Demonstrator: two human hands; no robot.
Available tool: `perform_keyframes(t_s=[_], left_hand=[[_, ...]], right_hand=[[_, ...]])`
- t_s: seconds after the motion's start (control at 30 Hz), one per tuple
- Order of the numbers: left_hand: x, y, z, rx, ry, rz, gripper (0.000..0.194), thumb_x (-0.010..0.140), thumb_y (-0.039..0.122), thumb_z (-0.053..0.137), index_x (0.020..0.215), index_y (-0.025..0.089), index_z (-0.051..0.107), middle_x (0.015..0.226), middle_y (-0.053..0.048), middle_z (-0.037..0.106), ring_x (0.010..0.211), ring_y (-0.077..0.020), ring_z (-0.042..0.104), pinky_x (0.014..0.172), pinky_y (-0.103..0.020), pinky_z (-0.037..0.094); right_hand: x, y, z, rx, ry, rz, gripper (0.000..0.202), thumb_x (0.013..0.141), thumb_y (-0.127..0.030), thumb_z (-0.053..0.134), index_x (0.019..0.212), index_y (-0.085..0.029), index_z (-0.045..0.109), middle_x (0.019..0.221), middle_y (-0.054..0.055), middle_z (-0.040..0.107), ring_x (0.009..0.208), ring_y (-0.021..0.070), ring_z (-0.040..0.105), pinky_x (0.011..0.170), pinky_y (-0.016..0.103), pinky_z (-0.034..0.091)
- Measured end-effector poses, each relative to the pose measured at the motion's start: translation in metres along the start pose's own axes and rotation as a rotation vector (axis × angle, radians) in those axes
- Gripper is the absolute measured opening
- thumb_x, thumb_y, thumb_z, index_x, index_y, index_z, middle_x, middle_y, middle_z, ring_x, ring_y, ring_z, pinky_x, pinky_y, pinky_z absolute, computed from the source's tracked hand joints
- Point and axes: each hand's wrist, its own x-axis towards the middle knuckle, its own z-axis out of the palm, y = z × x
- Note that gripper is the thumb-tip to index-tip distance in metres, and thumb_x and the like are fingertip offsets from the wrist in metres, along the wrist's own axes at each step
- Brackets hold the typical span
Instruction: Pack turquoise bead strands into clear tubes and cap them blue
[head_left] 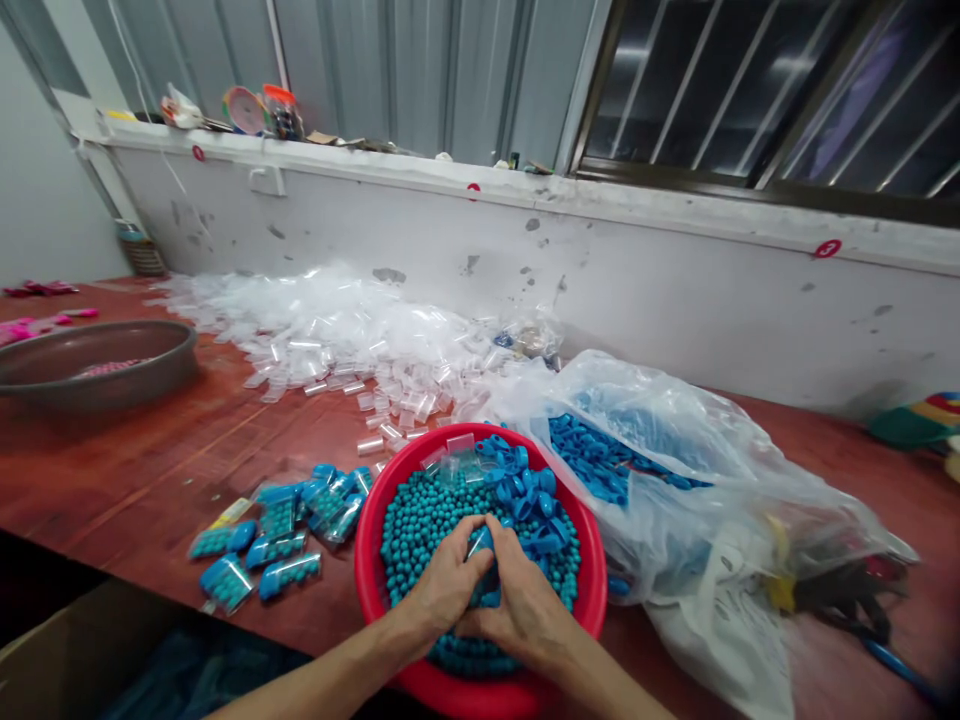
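A round red basin [369,545] full of teal beads [420,510] stands before me at the table's front edge. My left hand [444,578] and my right hand [525,605] meet above the beads, fingertips together. Between them they grip a small clear container with a blue cap [480,543], partly hidden by my fingers. Several loose blue caps [529,492] lie on the beads at the right side of the basin. A few clear empty containers [459,462] rest near its back rim.
Several bead-filled containers with blue caps [281,540] lie left of the basin on the red table [127,470]. Behind is a heap of clear containers [352,330]. A plastic bag [675,420] of blue caps sits right; a grey-brown basin [112,375] stands far left.
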Motion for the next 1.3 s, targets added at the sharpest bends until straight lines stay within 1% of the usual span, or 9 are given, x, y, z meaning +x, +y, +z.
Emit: perform_keyframes(t_s=[0.17,0.37,0.5,0.63,0.73,0.8,0.9,1.07,1.3], left_hand=[[-0.001,-0.006,0.007,-0.072,0.029,-0.100,0.021,0.069,0.033,0.054,0.082,0.017,0.051,0.065,0.004,0.051,0.063,-0.0112,0.047,0.057,-0.020,0.036],[-0.001,-0.008,0.000,0.110,0.037,-0.064,0.020,0.070,0.036,0.052,0.076,0.017,0.050,0.065,0.003,0.050,0.062,-0.0115,0.045,0.058,-0.021,0.037],[-0.008,0.008,-0.052,0.476,0.046,0.066,0.023,0.075,0.032,0.046,0.094,0.019,0.051,0.070,0.003,0.053,0.065,-0.0131,0.048,0.061,-0.022,0.038],[-0.019,0.032,-0.122,0.959,0.264,-0.033,0.032,0.078,0.030,0.041,0.108,0.023,0.049,0.081,-0.002,0.061,0.077,-0.0195,0.056,0.070,-0.027,0.039],[-0.019,0.043,-0.142,1.278,0.483,-0.088,0.036,0.080,0.029,0.037,0.112,0.018,0.049,0.093,-0.012,0.060,0.087,-0.0262,0.055,0.074,-0.035,0.038],[-0.007,0.044,-0.133,1.233,0.484,-0.057,0.033,0.081,0.028,0.035,0.106,0.015,0.053,0.097,-0.014,0.059,0.092,-0.0263,0.053,0.078,-0.035,0.037],[0.025,0.034,-0.101,1.005,0.276,-0.103,0.026,0.079,0.031,0.040,0.090,0.019,0.060,0.085,-0.006,0.063,0.085,-0.0214,0.057,0.074,-0.030,0.040],[0.088,0.001,-0.065,0.854,0.165,-0.301,0.025,0.077,0.031,0.044,0.078,0.014,0.062,0.053,-0.006,0.060,0.053,-0.0189,0.059,0.053,-0.028,0.045],[0.115,-0.015,-0.038,0.973,0.190,-0.218,0.028,0.076,0.032,0.046,0.098,0.018,0.057,0.097,-0.012,0.063,0.095,-0.0274,0.057,0.078,-0.035,0.043]], right_hand=[[0.000,-0.008,0.007,-0.090,0.159,-0.106,0.065,0.061,-0.027,0.059,0.121,-0.014,0.037,0.100,0.011,0.051,0.088,0.0255,0.054,0.076,0.037,0.044],[-0.002,-0.013,0.008,-0.082,0.040,-0.069,0.074,0.062,-0.032,0.061,0.127,-0.014,0.032,0.108,0.012,0.051,0.091,0.0262,0.055,0.075,0.035,0.044],[0.002,0.000,-0.006,-0.060,-0.079,-0.120,0.082,0.067,-0.036,0.061,0.135,-0.017,0.019,0.125,0.013,0.044,0.103,0.0266,0.050,0.082,0.034,0.040],[0.011,0.021,-0.032,-0.115,-0.014,-0.053,0.042,0.080,-0.032,0.047,0.118,-0.016,0.049,0.096,0.009,0.063,0.088,0.0220,0.058,0.078,0.031,0.041],[0.015,0.028,-0.040,-0.190,0.041,-0.006,0.028,0.083,-0.030,0.043,0.102,-0.019,0.060,0.085,0.006,0.067,0.082,0.0207,0.060,0.073,0.028,0.041],[0.016,0.026,-0.038,-0.260,0.037,-0.012,0.024,0.084,-0.026,0.041,0.094,-0.021,0.063,0.087,0.004,0.067,0.083,0.0198,0.061,0.072,0.027,0.041],[0.017,0.017,-0.033,-0.383,-0.038,-0.053,0.022,0.083,-0.023,0.043,0.090,-0.023,0.063,0.089,0.003,0.067,0.086,0.0192,0.060,0.072,0.025,0.040],[0.016,0.005,-0.038,-0.642,-0.065,0.100,0.024,0.086,-0.032,0.040,0.094,-0.021,0.060,0.086,0.007,0.068,0.083,0.0227,0.062,0.066,0.028,0.042],[0.028,0.012,-0.003,-0.810,-0.173,0.084,0.018,0.081,-0.021,0.047,0.091,-0.010,0.058,0.081,0.016,0.067,0.073,0.0270,0.064,0.059,0.031,0.044]])
